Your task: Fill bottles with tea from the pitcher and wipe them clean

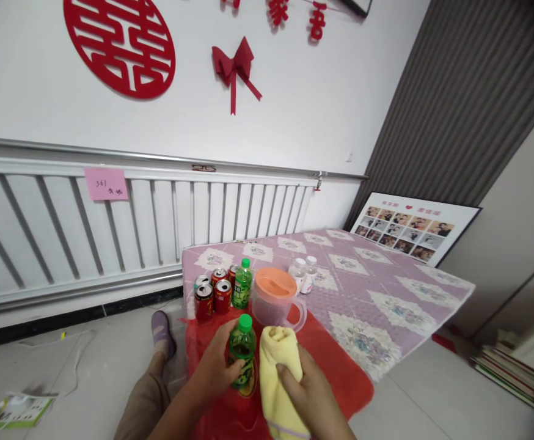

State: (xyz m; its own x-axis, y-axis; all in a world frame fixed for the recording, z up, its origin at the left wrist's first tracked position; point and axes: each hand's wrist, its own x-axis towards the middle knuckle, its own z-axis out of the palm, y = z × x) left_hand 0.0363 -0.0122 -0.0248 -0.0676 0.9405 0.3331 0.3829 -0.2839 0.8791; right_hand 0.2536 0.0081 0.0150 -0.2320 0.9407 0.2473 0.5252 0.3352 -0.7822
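Note:
My left hand (221,360) is wrapped round a green drink bottle (244,348) with a green cap, held upright over the red cloth (335,366). In my right hand (310,391) is a folded yellow towel (274,366), gripped at its right side close beside the bottle. Just beyond stands a clear plastic pitcher (267,308) with an orange lid. A second green bottle (242,286) stands left of the pitcher, next to several opened red drink cans (222,296). Two small white-capped bottles (310,276) are behind the pitcher to the right.
A purple patterned cloth (413,281) covers the table. Beyond it runs a white radiator (148,214) with a pink note (106,184). A framed photo board (404,226) leans at the back right. Books (514,373) lie low on the right; a green-and-white packet (17,410) is on the floor at left.

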